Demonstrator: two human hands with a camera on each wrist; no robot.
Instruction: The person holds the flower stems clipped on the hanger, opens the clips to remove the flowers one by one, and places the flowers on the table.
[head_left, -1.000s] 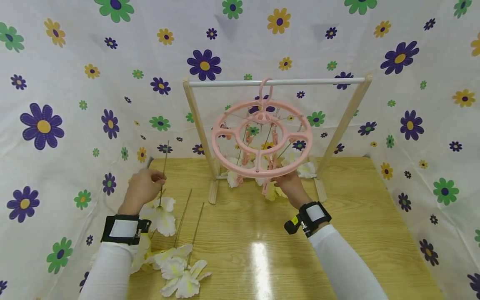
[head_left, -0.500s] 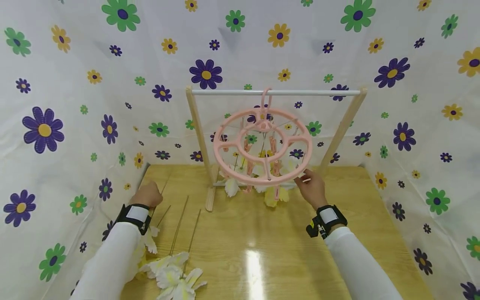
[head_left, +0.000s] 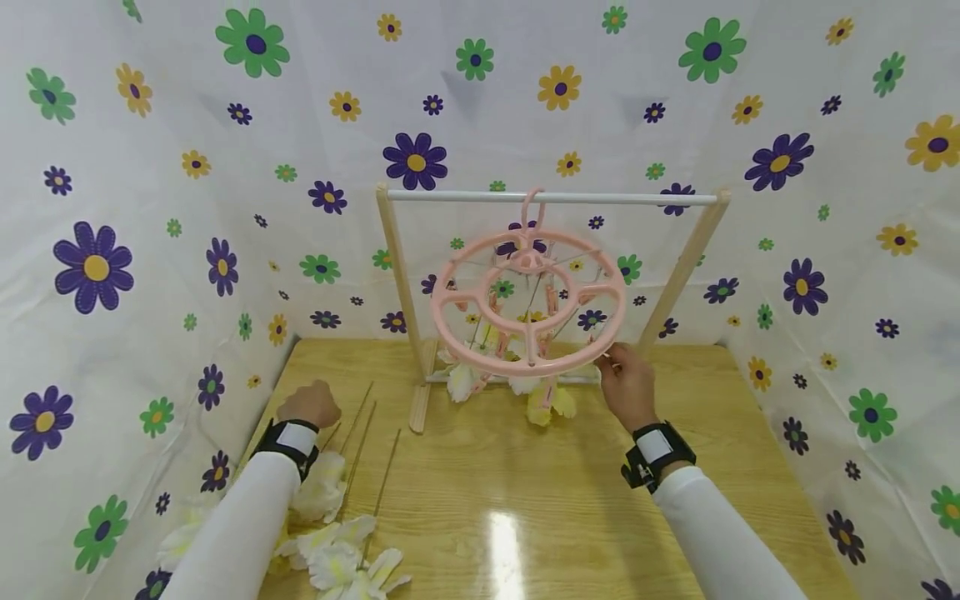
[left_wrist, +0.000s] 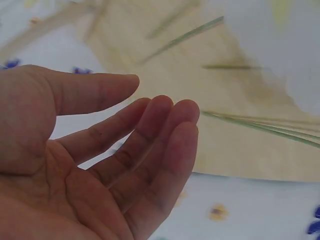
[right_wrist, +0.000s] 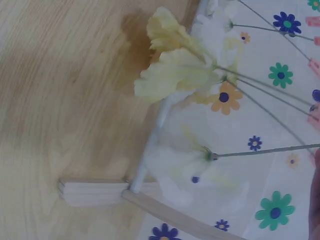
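My left hand point(head_left: 311, 404) hovers over the left of the table, beside artificial flowers lying there. In the left wrist view its fingers point(left_wrist: 160, 120) are loosely bent, thumb apart, with nothing between them; green stems point(left_wrist: 265, 126) lie beyond. At the right side of a round pink clip hanger point(head_left: 480, 365), my right hand point(head_left: 628, 387) has thumb and fingertips together just under the rim. In the right wrist view only an edge of that hand point(right_wrist: 315, 200) shows, at the stem of a white artificial flower point(right_wrist: 187, 167) pointing downward. What exactly the fingertips pinch I cannot tell.
The hanger hooks over a white bar point(head_left: 637, 199) of a wooden stand point(head_left: 401, 283). Several flowers, including a yellow one point(head_left: 540, 408), hang upside down from its pink clips. More cream flowers point(head_left: 337, 550) lie at front left. Flower-printed cloth point(head_left: 480, 100) walls in the table point(head_left: 450, 492).
My right hand has moved from under the hanger's middle to its right rim. My left hand has left the upright stem it was at and sits lower. The head view has tilted up.
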